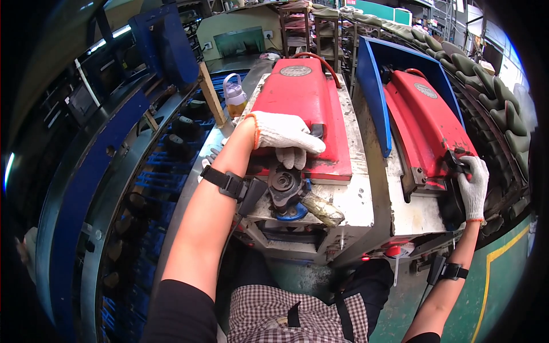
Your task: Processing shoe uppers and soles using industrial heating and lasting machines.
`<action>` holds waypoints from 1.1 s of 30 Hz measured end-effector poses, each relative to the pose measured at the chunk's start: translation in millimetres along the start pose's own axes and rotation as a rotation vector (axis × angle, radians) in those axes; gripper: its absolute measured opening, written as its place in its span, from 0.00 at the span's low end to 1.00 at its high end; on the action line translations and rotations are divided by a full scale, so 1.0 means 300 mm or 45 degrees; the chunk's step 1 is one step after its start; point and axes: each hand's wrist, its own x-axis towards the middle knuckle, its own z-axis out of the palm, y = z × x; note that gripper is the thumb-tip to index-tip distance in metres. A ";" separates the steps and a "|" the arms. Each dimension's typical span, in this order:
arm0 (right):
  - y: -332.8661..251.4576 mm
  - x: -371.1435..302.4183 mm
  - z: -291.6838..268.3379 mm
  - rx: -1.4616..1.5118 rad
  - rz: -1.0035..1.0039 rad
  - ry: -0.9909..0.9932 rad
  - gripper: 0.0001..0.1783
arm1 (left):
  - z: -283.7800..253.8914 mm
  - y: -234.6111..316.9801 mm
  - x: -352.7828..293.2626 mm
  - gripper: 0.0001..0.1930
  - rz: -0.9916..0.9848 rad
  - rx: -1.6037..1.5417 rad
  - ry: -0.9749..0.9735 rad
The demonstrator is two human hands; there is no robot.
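Two red machine covers stand side by side before me. My left hand [289,136], in a white knitted glove with an orange cuff, is closed around the black handle [316,131] at the front of the left red cover [297,97]; most of that handle is hidden by the glove. Just below its curled fingers sits a dark round part [284,182] with a worn, wrapped grip [323,210] beside it. Also gloved, my right hand [473,182] grips the black handle [456,162] on the right red cover [426,120]. Dark material [452,203] hangs beside that hand.
A blue metal guard [374,97] rises between the machines. To the left runs a rack with blue bars [171,177], and a lidded bottle [234,97] stands by it. Several grey-green moulded pieces [503,108] line the far right. A red knob [393,250] juts out below.
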 end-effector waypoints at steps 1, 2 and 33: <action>0.005 -0.006 0.001 0.032 0.025 -0.013 0.16 | -0.001 -0.006 0.005 0.24 0.005 -0.005 0.002; 0.011 -0.015 0.001 0.062 0.049 -0.027 0.17 | -0.001 -0.015 0.011 0.24 0.009 -0.009 -0.005; -1.136 0.041 0.180 1.262 -0.245 -0.822 0.19 | -0.160 0.033 -0.166 0.28 0.572 0.865 0.892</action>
